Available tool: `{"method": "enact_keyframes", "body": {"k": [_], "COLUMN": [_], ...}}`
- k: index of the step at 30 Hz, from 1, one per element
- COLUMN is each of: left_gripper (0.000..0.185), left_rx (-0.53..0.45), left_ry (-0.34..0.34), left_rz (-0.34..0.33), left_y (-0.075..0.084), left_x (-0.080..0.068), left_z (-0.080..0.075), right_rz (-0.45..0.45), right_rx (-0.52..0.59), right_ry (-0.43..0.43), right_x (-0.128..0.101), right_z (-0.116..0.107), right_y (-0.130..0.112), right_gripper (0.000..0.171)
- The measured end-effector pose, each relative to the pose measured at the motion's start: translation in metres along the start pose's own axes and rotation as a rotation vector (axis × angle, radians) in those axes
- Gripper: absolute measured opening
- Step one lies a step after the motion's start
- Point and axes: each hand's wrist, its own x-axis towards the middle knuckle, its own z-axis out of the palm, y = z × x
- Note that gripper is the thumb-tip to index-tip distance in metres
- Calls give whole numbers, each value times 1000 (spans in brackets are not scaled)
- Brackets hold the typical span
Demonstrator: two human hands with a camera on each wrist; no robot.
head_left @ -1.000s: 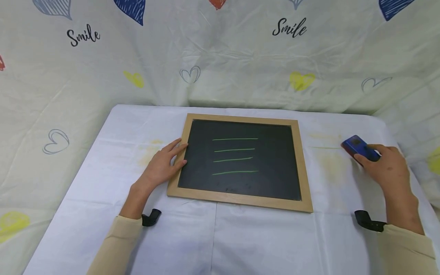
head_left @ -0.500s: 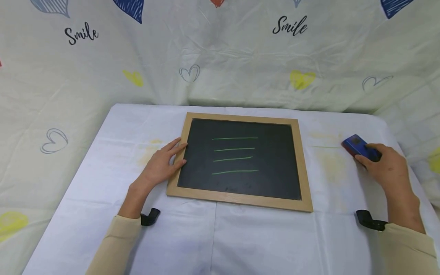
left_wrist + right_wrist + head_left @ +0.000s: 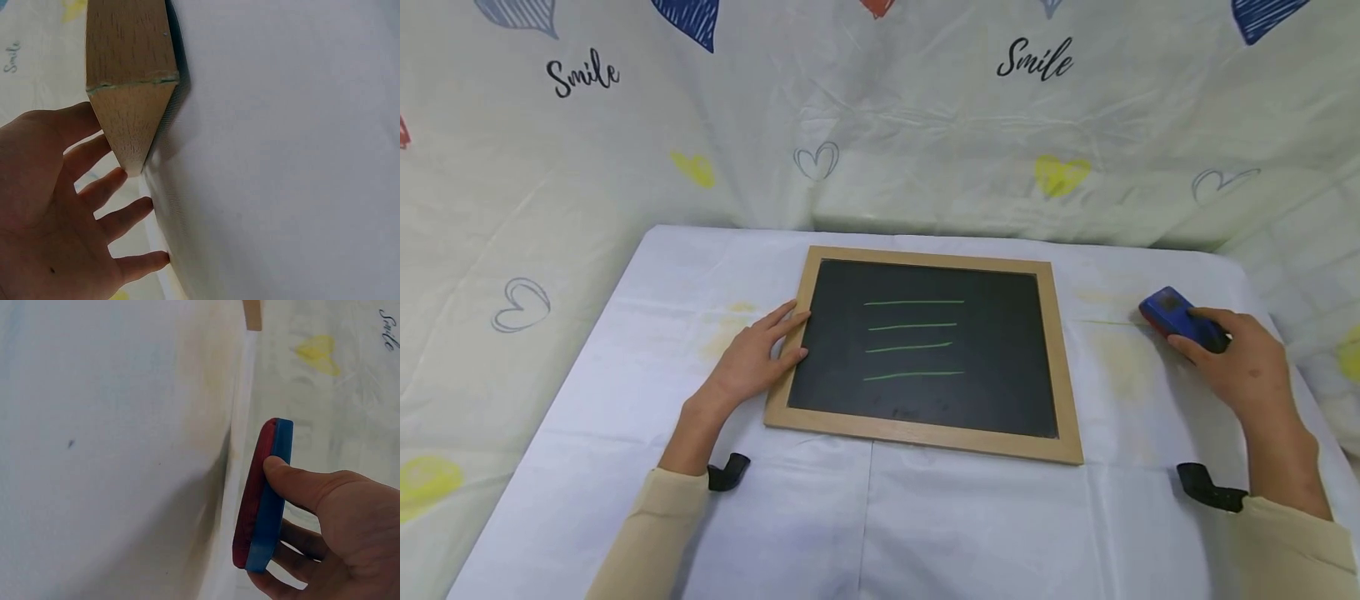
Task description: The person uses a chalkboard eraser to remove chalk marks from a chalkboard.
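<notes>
Right of the wood-framed chalkboard (image 3: 925,350), on the white cloth (image 3: 865,517), the right hand (image 3: 1240,367) pinched a blue eraser (image 3: 1176,315), its red underside (image 3: 249,506) visible only to the wrist camera, while the left hand (image 3: 752,358) lay spread, apparently steadying the board's left edge.

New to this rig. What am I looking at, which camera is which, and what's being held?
No robot here: a person works with two bare hands and wears three cameras. The wide picture comes from the head camera, looking down at a table with a white cloth. The two close-ups come from the wrist cameras. On the cloth lies a wood-framed chalkboard with four green lines. The left hand rests flat, its fingers straight, touching the board's left frame edge. The right hand grips a blue and red eraser, thumb on its blue side.
</notes>
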Motion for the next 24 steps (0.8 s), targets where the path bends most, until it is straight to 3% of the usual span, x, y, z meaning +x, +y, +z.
{"method": "enact_keyframes", "body": {"k": [12, 24], "left_gripper": [64, 63], "left_rx": [2, 2], "left_ry": [1, 9], "left_rz": [-8, -6], "left_y": [1, 0], "left_x": [0, 0], "left_z": [2, 2], "right_rz": [-84, -247], "right_rx": [64, 87], "right_ry": [-16, -21], "right_x": [-13, -27], "right_z": [3, 14], "right_y": [-53, -100], "right_gripper": [60, 53]}}
